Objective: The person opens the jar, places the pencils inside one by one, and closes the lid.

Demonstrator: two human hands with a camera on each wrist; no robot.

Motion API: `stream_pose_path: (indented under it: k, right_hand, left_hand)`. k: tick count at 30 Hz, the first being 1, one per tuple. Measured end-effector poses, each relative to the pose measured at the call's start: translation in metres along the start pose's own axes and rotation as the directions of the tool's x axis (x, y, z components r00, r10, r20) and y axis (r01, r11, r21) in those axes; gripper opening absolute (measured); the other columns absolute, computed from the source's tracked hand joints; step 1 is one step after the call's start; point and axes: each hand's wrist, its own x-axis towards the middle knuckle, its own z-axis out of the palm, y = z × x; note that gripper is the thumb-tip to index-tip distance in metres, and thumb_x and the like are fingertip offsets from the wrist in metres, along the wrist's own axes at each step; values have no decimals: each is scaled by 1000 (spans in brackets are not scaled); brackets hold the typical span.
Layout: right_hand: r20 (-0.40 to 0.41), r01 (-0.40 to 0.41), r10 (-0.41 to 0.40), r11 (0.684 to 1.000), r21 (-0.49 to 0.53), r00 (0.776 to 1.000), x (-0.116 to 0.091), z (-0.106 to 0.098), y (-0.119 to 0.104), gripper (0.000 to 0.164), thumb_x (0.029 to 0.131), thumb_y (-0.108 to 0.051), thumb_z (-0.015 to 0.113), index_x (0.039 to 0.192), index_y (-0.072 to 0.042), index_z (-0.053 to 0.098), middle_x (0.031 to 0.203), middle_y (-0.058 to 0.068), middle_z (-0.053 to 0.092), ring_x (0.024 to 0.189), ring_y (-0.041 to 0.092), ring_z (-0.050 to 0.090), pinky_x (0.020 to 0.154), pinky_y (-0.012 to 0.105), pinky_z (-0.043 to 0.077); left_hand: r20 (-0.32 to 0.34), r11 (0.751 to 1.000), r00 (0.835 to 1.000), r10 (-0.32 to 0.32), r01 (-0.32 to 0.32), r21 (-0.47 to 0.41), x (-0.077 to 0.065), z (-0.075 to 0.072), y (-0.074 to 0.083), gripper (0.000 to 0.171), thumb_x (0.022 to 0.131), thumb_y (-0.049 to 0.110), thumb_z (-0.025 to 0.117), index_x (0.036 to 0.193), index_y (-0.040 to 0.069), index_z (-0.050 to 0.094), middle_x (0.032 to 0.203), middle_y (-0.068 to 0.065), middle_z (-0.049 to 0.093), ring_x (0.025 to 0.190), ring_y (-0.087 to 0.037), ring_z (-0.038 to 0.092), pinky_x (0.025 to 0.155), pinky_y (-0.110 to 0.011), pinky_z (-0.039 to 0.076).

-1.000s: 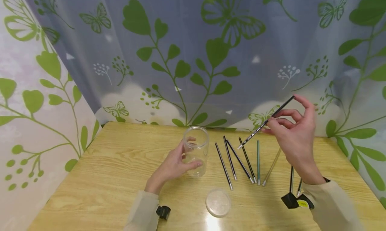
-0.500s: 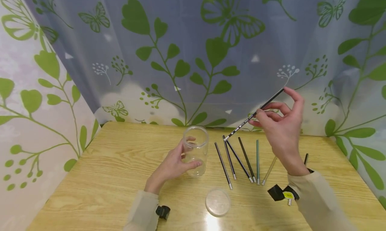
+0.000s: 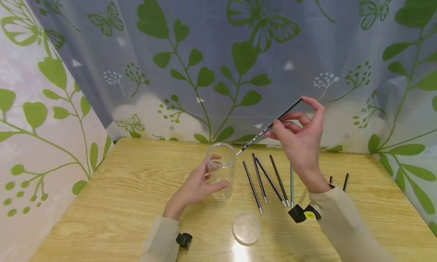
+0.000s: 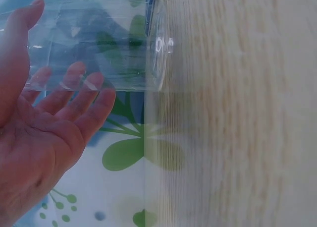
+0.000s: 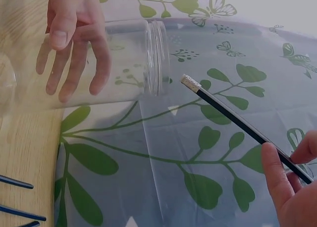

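My left hand [image 3: 194,186] holds a clear plastic jar [image 3: 223,172] that stands upright and lidless on the table, its thumb on the near side and fingers round the far side. No contents show through the wall in the left wrist view. Above the table, my right hand [image 3: 304,144] pinches a black patterned pencil [image 3: 261,133] between thumb and fingers, with the index fingertip at its upper end. The pencil slants down leftward. Its silver-and-white eraser end [image 5: 190,82] is just outside the jar's mouth in the right wrist view, apart from the rim.
Several dark pencils [image 3: 253,188] lie spread right of the jar, along with a teal pencil [image 3: 291,180]. My right forearm partly covers others. A round clear lid [image 3: 246,229] lies nearer me on the wooden table [image 3: 112,201]. A patterned curtain [image 3: 191,114] hangs behind.
My right hand has carried the pencil leftward and slightly up, from over the spread pencils to beside the jar's mouth. My left hand and the jar have stayed put.
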Motion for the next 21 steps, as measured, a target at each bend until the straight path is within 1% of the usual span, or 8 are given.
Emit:
stream_pose_path:
  k: [5,10,13,16,21]
  right_hand:
    - [22,14,-14,1000,-6,1000,-2,9,4,69,88,15,62,141,-22,37,91,11,56,70,23,68,67,41,66]
    - [55,-9,10,1000,-8,998,-6,16,12,65,88,16,60,136,-21,38,91,10,56,70,23,67,66,42,66]
    - [74,-21,23,999,-30,997,-8,20,18,64,87,16,60,135,-21,39,90,9,57,71,25,67,66,46,66]
    - [94,-23,30,997,-71,995,-10,23,23,63,86,16,60,134,-20,40,91,9,59,73,29,67,66,46,66]
    - [130,-38,53,992,-118,990,-13,28,31,59,87,13,63,132,-20,42,95,8,59,74,25,68,66,43,66]
  left_hand:
    - [-5,1000,1000,0,0,-2,0,1,0,76,87,31,83,148,30,39,146,-10,55,140,-37,52,115,-59,44]
    - [-1,1000,1000,-4,4,-13,-2,1,-1,76,87,31,83,149,29,39,147,-10,55,140,-38,51,116,-59,43]
    - [-2,1000,1000,-8,8,-14,-2,1,-1,76,87,31,83,149,30,39,150,-8,54,140,-37,51,116,-59,43]
    - [-1,1000,1000,-10,10,-9,-2,0,0,77,87,31,83,149,30,39,151,-5,52,140,-36,51,116,-58,43]
    - [-2,1000,1000,-4,4,-9,0,0,1,77,87,30,83,149,31,39,152,-5,52,140,-36,51,116,-58,44]
